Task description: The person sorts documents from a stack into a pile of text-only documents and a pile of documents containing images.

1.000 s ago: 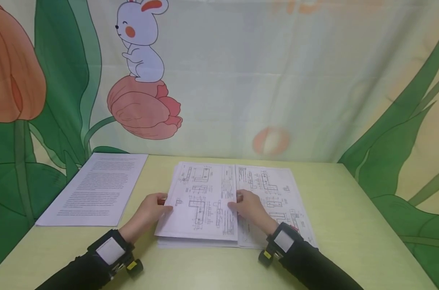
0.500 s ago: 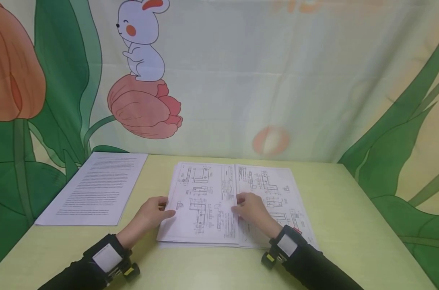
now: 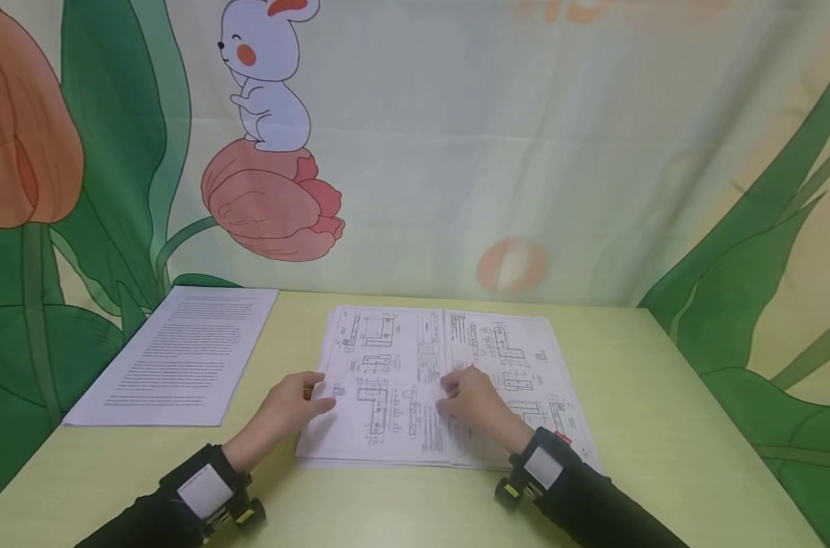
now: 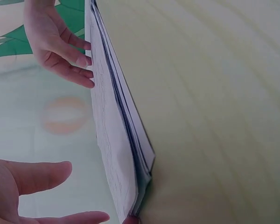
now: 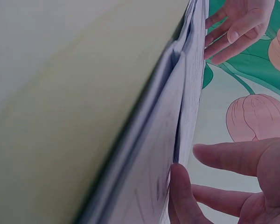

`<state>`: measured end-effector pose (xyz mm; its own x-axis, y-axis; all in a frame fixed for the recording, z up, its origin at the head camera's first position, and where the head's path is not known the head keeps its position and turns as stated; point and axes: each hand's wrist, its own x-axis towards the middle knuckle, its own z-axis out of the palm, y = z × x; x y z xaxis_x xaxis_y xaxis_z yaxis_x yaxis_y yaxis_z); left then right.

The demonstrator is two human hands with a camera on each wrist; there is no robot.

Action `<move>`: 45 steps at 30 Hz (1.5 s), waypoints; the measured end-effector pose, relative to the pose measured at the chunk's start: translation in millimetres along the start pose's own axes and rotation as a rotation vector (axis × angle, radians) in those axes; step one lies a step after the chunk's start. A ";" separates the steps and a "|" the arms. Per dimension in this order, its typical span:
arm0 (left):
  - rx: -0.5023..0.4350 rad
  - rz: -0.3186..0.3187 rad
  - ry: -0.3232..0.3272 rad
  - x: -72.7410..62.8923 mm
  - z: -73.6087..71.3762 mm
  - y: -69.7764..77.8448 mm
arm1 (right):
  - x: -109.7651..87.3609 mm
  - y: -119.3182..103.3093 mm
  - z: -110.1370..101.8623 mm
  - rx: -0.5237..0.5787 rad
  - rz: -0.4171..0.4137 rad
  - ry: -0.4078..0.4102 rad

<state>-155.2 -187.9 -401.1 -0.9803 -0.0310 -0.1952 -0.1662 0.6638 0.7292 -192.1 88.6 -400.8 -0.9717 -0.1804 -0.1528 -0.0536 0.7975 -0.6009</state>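
A left stack of paper sheets [image 3: 387,358] printed with technical drawings lies on the table. Beside it on the right is another set of drawing sheets [image 3: 534,350], meeting it at a seam. My left hand [image 3: 287,403] is at the left edge of the left stack, thumb held apart from the fingers; in the left wrist view a fingertip [image 4: 130,219] touches the sheets' edge. My right hand [image 3: 476,399] is over the seam. In the right wrist view its fingertips touch the paper edge [image 5: 179,116], and the thumb stands away from the sheet.
A separate stack of text pages [image 3: 182,358] lies at the back left of the pale yellow table [image 3: 661,426]. Behind the table hangs a curtain [image 3: 415,152] printed with a rabbit and tulips. Each wrist wears a black strap with a small camera.
The top sheet's near edge, raised a second ago, has come down onto the stack. My right thumb has lifted off the paper. Both hands have shifted only slightly.
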 end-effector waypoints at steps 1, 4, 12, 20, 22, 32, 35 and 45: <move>0.004 0.004 0.000 0.1 0.1 -0.1 | -0.3 0.0 0.1 -0.001 -0.006 -0.004; 0.022 0.012 0.007 0.6 0.3 0.0 | -1.2 -0.8 0.5 -0.020 -0.007 0.001; 0.040 0.032 0.000 -1.2 -0.8 3.8 | -3.7 -4.2 3.9 -0.247 -0.085 0.019; 0.023 0.057 0.002 1.8 -6.0 -2.9 | -11.6 -12.9 11.1 -0.469 -0.384 -0.075; 0.014 0.072 0.013 3.1 -9.2 -6.9 | -13.2 -12.8 12.2 -0.481 -0.437 -0.133; 0.088 0.221 0.367 5.9 -55.9 -41.6 | -13.0 -10.7 15.5 -0.514 -0.501 -0.288; 0.179 0.173 0.426 7.5 -81.8 -58.7 | -12.7 -10.5 14.8 -0.511 -0.506 -0.290; 0.374 -0.098 0.494 6.1 -155.4 -140.2 | -11.3 -10.1 16.4 -0.517 -0.501 -0.289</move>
<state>-154.5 -397.2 -402.6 -0.9109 -0.3875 0.1420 -0.2968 0.8542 0.4269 -176.8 73.1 -405.9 -0.7085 -0.6766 -0.2008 -0.6403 0.7359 -0.2203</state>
